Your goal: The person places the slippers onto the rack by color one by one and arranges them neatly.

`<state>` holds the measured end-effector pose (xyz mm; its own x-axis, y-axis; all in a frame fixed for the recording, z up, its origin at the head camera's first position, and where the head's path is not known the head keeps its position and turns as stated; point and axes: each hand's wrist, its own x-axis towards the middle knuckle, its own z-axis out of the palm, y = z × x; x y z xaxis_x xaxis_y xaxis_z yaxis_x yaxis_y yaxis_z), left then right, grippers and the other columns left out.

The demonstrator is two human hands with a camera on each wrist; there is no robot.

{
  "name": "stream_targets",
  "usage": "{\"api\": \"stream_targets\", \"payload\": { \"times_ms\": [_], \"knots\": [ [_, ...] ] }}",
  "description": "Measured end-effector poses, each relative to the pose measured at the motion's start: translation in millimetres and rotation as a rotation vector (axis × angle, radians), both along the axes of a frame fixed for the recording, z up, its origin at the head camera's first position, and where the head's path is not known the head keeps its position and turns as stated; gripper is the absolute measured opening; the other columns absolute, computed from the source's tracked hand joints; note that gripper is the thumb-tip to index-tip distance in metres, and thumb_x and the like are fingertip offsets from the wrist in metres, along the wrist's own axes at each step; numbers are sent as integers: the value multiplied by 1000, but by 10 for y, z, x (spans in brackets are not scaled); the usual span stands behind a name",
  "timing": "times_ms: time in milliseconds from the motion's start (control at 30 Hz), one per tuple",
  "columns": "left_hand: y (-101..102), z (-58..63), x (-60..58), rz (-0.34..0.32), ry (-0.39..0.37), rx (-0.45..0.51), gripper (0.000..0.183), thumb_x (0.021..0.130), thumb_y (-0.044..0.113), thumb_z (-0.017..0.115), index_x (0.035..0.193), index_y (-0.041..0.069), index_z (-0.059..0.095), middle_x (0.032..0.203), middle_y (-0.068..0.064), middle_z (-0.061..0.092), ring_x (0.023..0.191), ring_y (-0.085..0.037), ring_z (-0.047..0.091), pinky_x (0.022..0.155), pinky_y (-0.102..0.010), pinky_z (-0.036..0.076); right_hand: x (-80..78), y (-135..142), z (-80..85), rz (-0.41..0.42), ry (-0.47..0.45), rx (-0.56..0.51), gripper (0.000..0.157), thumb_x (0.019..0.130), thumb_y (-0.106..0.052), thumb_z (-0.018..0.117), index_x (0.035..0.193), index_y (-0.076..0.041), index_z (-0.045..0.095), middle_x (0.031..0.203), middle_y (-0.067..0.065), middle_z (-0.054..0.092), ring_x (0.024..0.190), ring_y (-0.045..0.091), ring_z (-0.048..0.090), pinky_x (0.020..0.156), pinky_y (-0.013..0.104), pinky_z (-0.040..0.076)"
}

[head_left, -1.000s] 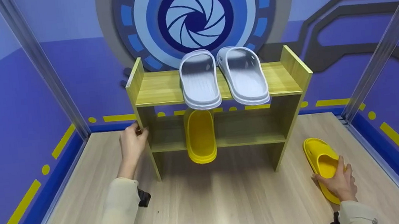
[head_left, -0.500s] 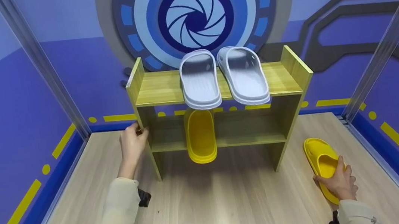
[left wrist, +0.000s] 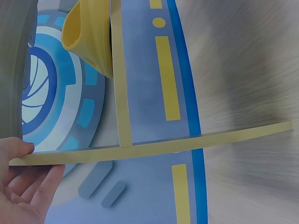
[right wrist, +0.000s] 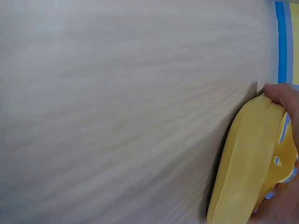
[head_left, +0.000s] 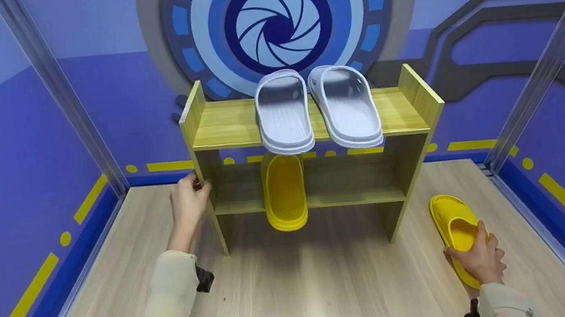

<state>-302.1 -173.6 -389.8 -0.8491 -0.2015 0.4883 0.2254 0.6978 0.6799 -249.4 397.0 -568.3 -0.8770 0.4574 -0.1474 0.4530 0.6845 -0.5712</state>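
A small wooden shoe rack (head_left: pixel 309 202) stands mid-scene. My left hand (head_left: pixel 187 204) grips the front edge of its left side panel (left wrist: pixel 163 148), thumb on the inner face and fingers outside. On the right, my right hand (head_left: pixel 480 257) holds a yellow clog (head_left: pixel 450 208) by the heel end; the thumb is on its left edge and the fingers lie along the other side. That clog lies toe away from me on the wooden surface. Another yellow clog (head_left: pixel 285 195) sits on the rack's lower shelf, its heel jutting past the front edge.
Two pale grey clogs, the left one (head_left: pixel 284 118) and the right one (head_left: pixel 349 111), sit side by side on the top shelf, heels over its front edge. Blue-purple walls (head_left: pixel 13 173) with metal corner posts (head_left: pixel 60 98) enclose the wood-grain surface (head_left: pixel 298 295).
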Motion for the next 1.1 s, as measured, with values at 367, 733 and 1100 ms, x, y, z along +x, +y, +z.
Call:
{"api": "stream_targets", "payload": {
  "times_ms": [367, 733, 1100],
  "knots": [
    [2, 4, -1, 1, 5, 3, 16, 80, 10, 60, 85, -4, 64, 83, -19, 64, 75, -31, 61, 63, -42, 47, -49, -129, -14, 5, 31, 17, 113, 68, -44, 70, 139, -10, -11, 131, 37, 2, 111, 58, 11, 84, 68, 13],
    [-4, -17, -15, 5, 34, -5, 14, 78, 9, 61, 83, -4, 64, 81, -19, 64, 75, -31, 61, 63, -42, 47, -72, -277, -22, 115, 110, 21, 108, 69, -39, 70, 140, -9, -6, 132, 34, 9, 112, 54, 14, 82, 67, 16],
    [-8, -17, -21, 3, 31, -9, 15, 79, 10, 61, 84, -4, 64, 82, -19, 64, 75, -31, 61, 63, -42, 47, -11, -227, 17, 253, 125, 33, 110, 69, -43, 70, 140, -8, -6, 133, 34, 8, 110, 54, 17, 82, 69, 14]
  ]
}}
